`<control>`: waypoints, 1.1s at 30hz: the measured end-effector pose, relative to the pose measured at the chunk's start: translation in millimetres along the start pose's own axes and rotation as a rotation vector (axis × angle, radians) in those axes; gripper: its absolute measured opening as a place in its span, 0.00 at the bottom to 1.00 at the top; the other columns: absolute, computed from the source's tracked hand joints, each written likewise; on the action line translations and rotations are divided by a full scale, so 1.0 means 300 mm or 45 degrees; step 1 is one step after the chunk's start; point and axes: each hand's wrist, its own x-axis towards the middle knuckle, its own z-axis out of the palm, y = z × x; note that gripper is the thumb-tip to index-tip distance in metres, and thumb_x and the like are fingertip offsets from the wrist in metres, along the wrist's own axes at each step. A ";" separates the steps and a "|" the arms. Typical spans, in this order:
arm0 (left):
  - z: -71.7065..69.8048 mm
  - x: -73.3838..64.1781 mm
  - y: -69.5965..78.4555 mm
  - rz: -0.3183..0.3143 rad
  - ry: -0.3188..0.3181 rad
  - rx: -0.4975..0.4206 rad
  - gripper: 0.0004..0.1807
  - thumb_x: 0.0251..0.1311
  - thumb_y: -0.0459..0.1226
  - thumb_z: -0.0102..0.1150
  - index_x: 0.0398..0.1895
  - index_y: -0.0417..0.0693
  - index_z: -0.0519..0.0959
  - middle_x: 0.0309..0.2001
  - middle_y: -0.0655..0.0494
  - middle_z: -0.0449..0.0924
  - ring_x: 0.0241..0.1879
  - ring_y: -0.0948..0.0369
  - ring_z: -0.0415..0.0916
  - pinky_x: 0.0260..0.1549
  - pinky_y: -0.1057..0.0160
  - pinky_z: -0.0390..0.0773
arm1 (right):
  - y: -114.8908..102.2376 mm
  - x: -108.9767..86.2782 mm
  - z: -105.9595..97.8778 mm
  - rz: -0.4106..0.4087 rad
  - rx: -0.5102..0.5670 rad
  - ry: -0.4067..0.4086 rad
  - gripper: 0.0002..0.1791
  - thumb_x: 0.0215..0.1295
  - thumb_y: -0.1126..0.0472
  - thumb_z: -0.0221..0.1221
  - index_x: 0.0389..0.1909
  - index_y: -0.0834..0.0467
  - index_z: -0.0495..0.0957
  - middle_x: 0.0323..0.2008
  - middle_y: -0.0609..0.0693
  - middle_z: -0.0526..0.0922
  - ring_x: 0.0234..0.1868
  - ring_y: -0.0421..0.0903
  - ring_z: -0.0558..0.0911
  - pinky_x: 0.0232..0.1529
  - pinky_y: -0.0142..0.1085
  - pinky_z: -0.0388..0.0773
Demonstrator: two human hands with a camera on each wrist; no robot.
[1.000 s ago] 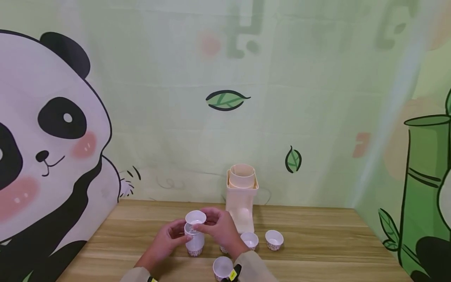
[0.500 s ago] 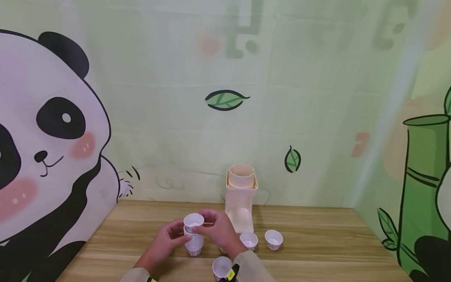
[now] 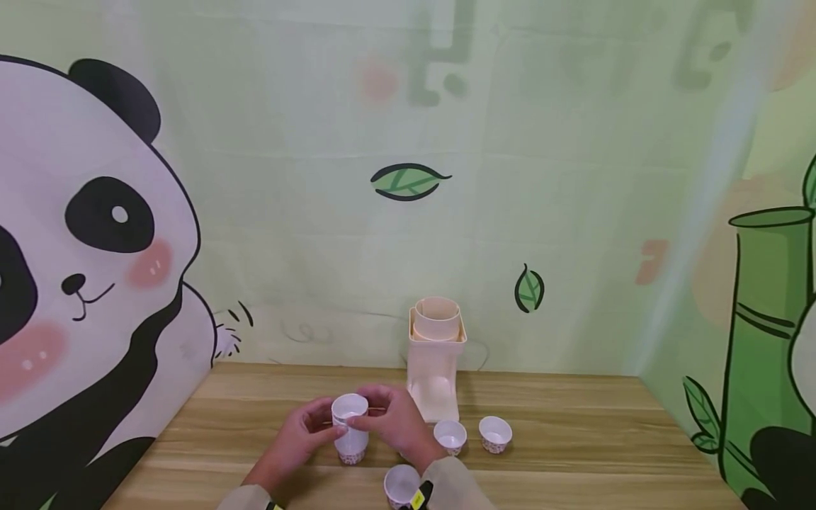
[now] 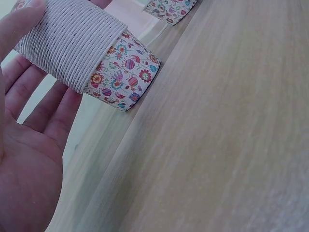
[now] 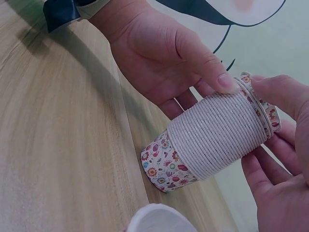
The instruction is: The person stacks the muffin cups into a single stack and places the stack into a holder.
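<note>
An upright stack of nested paper baking cups [image 3: 351, 448] stands on the table, left of centre in the head view. Its many rims form a ribbed white column, with the flowered wall of the bottom cup [image 4: 125, 72] showing below. My left hand [image 3: 304, 433] grips the stack from the left, thumb in front and fingers behind. At the top, my right hand [image 3: 397, 423] holds the uppermost cup [image 5: 273, 118] between thumb and fingers. That cup sits mostly down inside the stack, only a flowered band showing above the rims in the right wrist view.
Loose flowered cups stand right of the stack: one at the right [image 3: 495, 434], one beside my right wrist [image 3: 450, 436], one near the front [image 3: 401, 486]. A pale pink holder [image 3: 433, 375] with a round tube on top stands at the back, before a panda-printed backdrop [image 3: 287, 212].
The uppermost cup has moved down into the stack, pushed by my right hand, which has sunk slightly with it. My left hand has kept its place on the stack.
</note>
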 end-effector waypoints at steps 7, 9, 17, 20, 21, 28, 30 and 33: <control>0.001 0.000 0.000 -0.025 0.003 0.001 0.30 0.64 0.36 0.69 0.67 0.35 0.72 0.60 0.35 0.80 0.52 0.69 0.82 0.55 0.70 0.78 | 0.015 0.002 0.004 0.026 -0.007 0.010 0.22 0.59 0.62 0.74 0.55 0.61 0.83 0.51 0.57 0.88 0.50 0.50 0.87 0.52 0.33 0.84; 0.001 0.001 0.000 -0.036 0.010 0.009 0.30 0.63 0.37 0.69 0.67 0.36 0.73 0.60 0.36 0.81 0.53 0.68 0.82 0.55 0.70 0.78 | 0.018 0.003 0.006 0.024 -0.005 0.014 0.22 0.60 0.62 0.73 0.55 0.62 0.83 0.51 0.57 0.88 0.51 0.50 0.87 0.52 0.34 0.84; 0.001 0.003 -0.007 -0.039 0.009 0.023 0.30 0.64 0.38 0.69 0.67 0.37 0.74 0.59 0.37 0.81 0.53 0.66 0.82 0.54 0.70 0.78 | 0.019 0.001 0.007 0.034 -0.010 0.017 0.25 0.61 0.62 0.72 0.59 0.67 0.80 0.53 0.61 0.87 0.53 0.55 0.87 0.53 0.39 0.85; 0.002 0.005 -0.008 -0.032 0.008 0.020 0.29 0.64 0.37 0.69 0.67 0.37 0.74 0.59 0.37 0.81 0.53 0.67 0.82 0.55 0.70 0.78 | 0.024 0.003 0.007 0.041 -0.010 0.016 0.25 0.62 0.63 0.72 0.59 0.66 0.80 0.54 0.61 0.87 0.53 0.56 0.87 0.53 0.40 0.85; 0.002 0.005 -0.008 -0.024 0.007 0.025 0.29 0.64 0.37 0.69 0.67 0.36 0.73 0.59 0.36 0.81 0.53 0.68 0.82 0.55 0.70 0.78 | 0.025 0.003 0.006 0.040 -0.014 0.014 0.25 0.62 0.63 0.71 0.59 0.66 0.81 0.54 0.61 0.87 0.53 0.56 0.87 0.53 0.40 0.85; 0.004 0.003 -0.003 0.009 0.002 0.010 0.29 0.64 0.35 0.68 0.66 0.34 0.73 0.58 0.36 0.82 0.51 0.69 0.82 0.54 0.70 0.79 | 0.014 -0.001 -0.005 0.025 -0.095 -0.016 0.23 0.62 0.60 0.72 0.56 0.62 0.83 0.51 0.57 0.88 0.51 0.51 0.88 0.51 0.35 0.85; 0.004 0.003 -0.004 0.024 0.003 0.017 0.29 0.64 0.35 0.68 0.66 0.32 0.73 0.58 0.35 0.82 0.51 0.69 0.82 0.54 0.70 0.79 | 0.015 0.000 -0.007 0.028 -0.112 -0.025 0.23 0.62 0.59 0.72 0.56 0.62 0.83 0.51 0.56 0.88 0.51 0.49 0.88 0.51 0.34 0.85; 0.004 0.003 -0.005 0.010 0.016 0.024 0.30 0.63 0.35 0.69 0.66 0.32 0.73 0.58 0.36 0.82 0.51 0.69 0.82 0.53 0.71 0.79 | 0.017 0.004 -0.009 0.033 -0.126 -0.033 0.23 0.61 0.58 0.73 0.56 0.61 0.84 0.50 0.55 0.89 0.50 0.48 0.88 0.51 0.33 0.84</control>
